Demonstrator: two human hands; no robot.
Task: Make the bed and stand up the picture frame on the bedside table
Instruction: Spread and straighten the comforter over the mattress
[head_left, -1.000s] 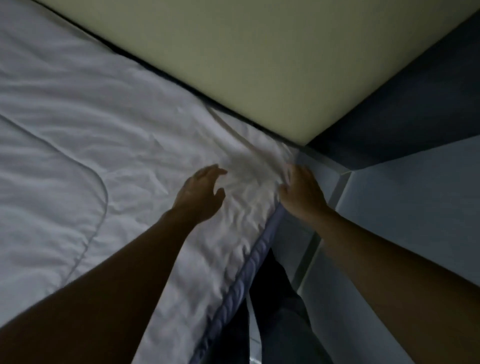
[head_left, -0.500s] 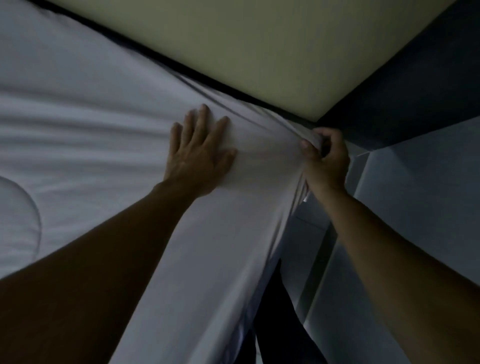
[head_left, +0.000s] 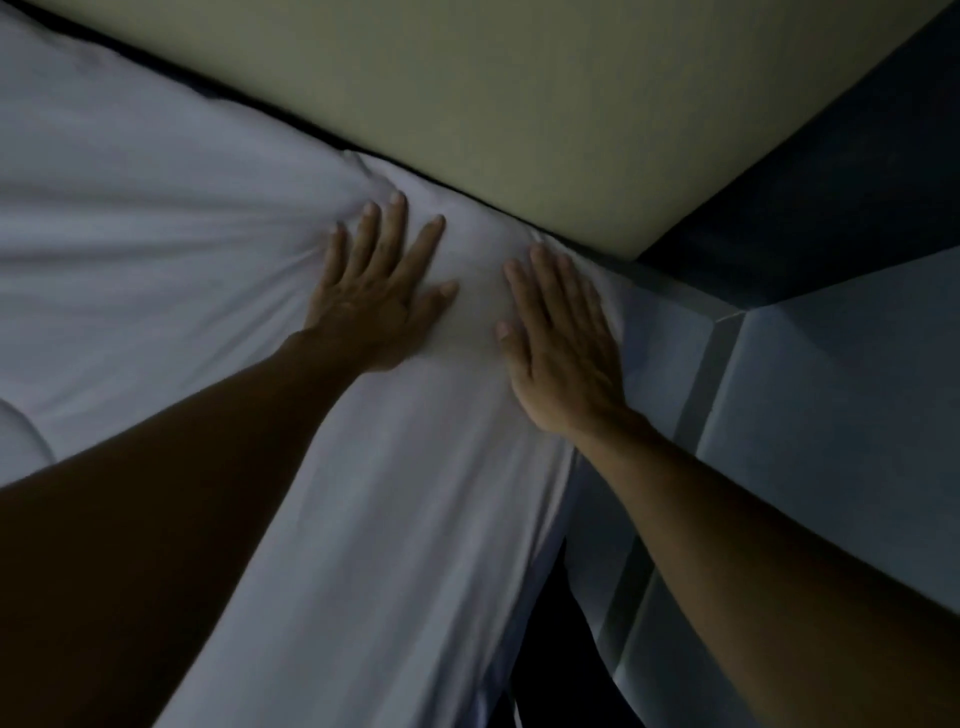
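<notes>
While we lean over the corner of the bed (head_left: 156, 218), both of our hands lie flat on the white sheet (head_left: 389, 493); the left hand (head_left: 376, 301) presses palm down with its fingers (head_left: 363, 234) spread wide, their tips reaching toward the upper edge of the mattress; the right hand (head_left: 563, 353) rests just beside it, also palm down, with its fingers (head_left: 550, 280) extended and close together, lying along the corner edge of the bed; neither hand grips anything. Folds in the sheet fan out to the left from under the left fingertips, and a small bunched ridge of cloth rises just above them; below our hands the sheet runs smooth and taut toward us. A pale yellowish headboard panel (head_left: 519, 104) stands along the upper edge of the bed, with a thin dark gap between it and the sheet; to its right is a dark wall surface (head_left: 831, 182). On the right, beside the bed, we see a pale grey-blue surface (head_left: 831, 415) with a lighter strip running along it; whether it belongs to the bedside furniture we cannot tell. At the far left edge a curved seam of a second white layer (head_left: 21, 441) shows on the bed. Our picture frame does not show in this view; the light is dim and the sheet is somewhat blurred.
</notes>
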